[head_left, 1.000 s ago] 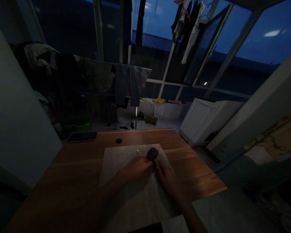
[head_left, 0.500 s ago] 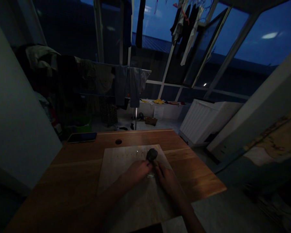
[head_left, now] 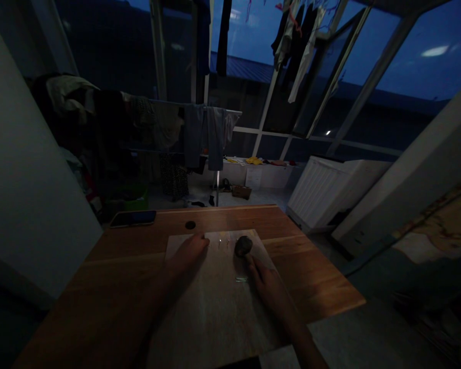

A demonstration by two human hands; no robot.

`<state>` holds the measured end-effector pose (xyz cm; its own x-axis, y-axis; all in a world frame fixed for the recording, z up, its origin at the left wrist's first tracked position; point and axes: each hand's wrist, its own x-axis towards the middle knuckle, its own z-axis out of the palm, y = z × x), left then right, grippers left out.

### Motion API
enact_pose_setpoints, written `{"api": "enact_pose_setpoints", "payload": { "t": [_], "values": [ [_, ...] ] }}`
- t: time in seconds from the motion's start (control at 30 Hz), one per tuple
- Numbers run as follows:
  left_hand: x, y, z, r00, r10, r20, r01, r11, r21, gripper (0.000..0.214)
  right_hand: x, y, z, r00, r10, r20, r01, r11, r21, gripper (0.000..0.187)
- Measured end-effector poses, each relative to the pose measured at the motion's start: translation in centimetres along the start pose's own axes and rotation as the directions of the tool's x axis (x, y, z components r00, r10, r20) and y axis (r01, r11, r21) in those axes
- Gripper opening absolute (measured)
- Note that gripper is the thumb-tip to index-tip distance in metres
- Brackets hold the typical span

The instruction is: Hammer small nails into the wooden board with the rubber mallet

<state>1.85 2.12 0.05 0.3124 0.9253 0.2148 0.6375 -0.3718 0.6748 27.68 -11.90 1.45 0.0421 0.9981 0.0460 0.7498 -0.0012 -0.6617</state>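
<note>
1. Working remotely through the head camera, I see the right hand [head_left: 267,282] wrapped around the handle of a mallet [head_left: 244,246], its dark head at 1 o'clock from the middle of a pale board [head_left: 207,312].
2. The left hand [head_left: 194,248] is at 11 o'clock, well apart from the right, fingers bunched; whether they pinch anything, I cannot tell.
3. Two slim nails [head_left: 219,243] stand at 12 o'clock, between the left hand and the mallet head; loose nails [head_left: 241,280] lie at 2 o'clock, near the right hand.
4. Dim light is, I judge, the chief hazard: a misjudged blow could bend a nail or catch the left fingers.
5. Hard knocks could scatter the loose nails or jar the phone [head_left: 133,219] at the table's [head_left: 315,287] 11 o'clock edge.
</note>
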Motion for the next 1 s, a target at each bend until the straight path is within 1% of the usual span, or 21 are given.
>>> {"api": "enact_pose_setpoints", "payload": {
  "t": [0.07, 0.1, 0.2, 0.27, 0.33, 0.4, 0.47, 0.53, 0.6, 0.67, 0.8, 0.93, 1.0],
  "values": [
    [0.2, 0.5, 0.4, 1.0, -0.019, 0.018, 0.018, 1.0, 0.019, 0.012, 0.0, -0.1, 0.0, 1.0, 0.013, 0.005, -0.013, 1.0, -0.006, 0.057],
    [0.3, 0.8, 0.5, 0.999, -0.008, 0.034, 0.007, 0.999, 0.039, 0.012, 0.0, -0.2, 0.0, 1.0, 0.015, 0.004, -0.015, 1.0, -0.005, 0.057],
    [0.7, 1.5, 0.5, 0.997, 0.061, 0.054, -0.065, 0.994, 0.082, 0.013, -0.1, -0.4, -0.2, 1.0, 0.012, 0.002, -0.012, 1.0, -0.015, 0.056],
    [1.0, 1.6, 0.4, 0.99, 0.11, 0.091, -0.119, 0.989, 0.092, 0.014, -0.1, -0.5, -0.2, 1.0, 0.014, -0.002, -0.014, 0.999, -0.028, 0.056],
    [1.1, 1.4, 0.6, 0.981, 0.144, 0.127, -0.154, 0.986, 0.068, 0.018, -0.1, -0.4, -0.2, 1.0, 0.007, -0.005, -0.007, 1.0, -0.023, 0.056],
    [1.0, 0.9, 1.1, 0.981, 0.154, 0.117, -0.154, 0.988, -0.008, 0.024, -0.1, -0.4, -0.1, 1.0, -0.005, -0.011, 0.005, 1.0, -0.004, 0.055],
    [0.8, 0.2, 2.0, 0.989, 0.135, 0.06, -0.126, 0.983, -0.131, 0.026, -0.1, -0.3, 0.0, 1.0, -0.004, -0.023, 0.004, 1.0, 0.006, 0.054],
    [0.6, -0.5, 2.9, 0.996, 0.092, -0.01, -0.091, 0.966, -0.242, 0.021, -0.1, -0.2, -0.1, 1.0, 0.007, -0.025, -0.007, 1.0, 0.009, 0.054],
    [0.5, -1.1, 3.5, 0.997, 0.048, -0.057, -0.063, 0.952, -0.3, 0.018, -0.1, -0.2, -0.2, 1.0, 0.007, -0.01, -0.007, 1.0, 0.027, 0.054],
    [0.5, -1.5, 3.9, 0.997, 0.013, -0.074, -0.036, 0.947, -0.318, 0.019, -0.2, -0.2, -0.3, 1.0, -0.005, 0.001, 0.005, 0.998, 0.057, 0.054],
    [0.6, -1.7, 3.8, 0.997, -0.037, -0.064, 0.012, 0.937, -0.348, 0.021, 0.2, -0.6, 0.0, 0.999, -0.021, -0.025, 0.023, 0.994, 0.104, 0.052],
    [0.6, -1.4, 3.7, 0.996, -0.048, -0.069, 0.019, 0.929, -0.369, 0.021, 1.6, -1.6, 1.0, 0.997, -0.075, -0.01, 0.076, 0.977, 0.199, 0.054],
    [0.6, -1.3, 3.8, 0.996, -0.048, -0.071, 0.019, 0.93, -0.367, 0.022, 2.5, -2.3, 1.6, 0.996, -0.093, -0.015, 0.094, 0.973, 0.209, 0.056]
  ]
}}
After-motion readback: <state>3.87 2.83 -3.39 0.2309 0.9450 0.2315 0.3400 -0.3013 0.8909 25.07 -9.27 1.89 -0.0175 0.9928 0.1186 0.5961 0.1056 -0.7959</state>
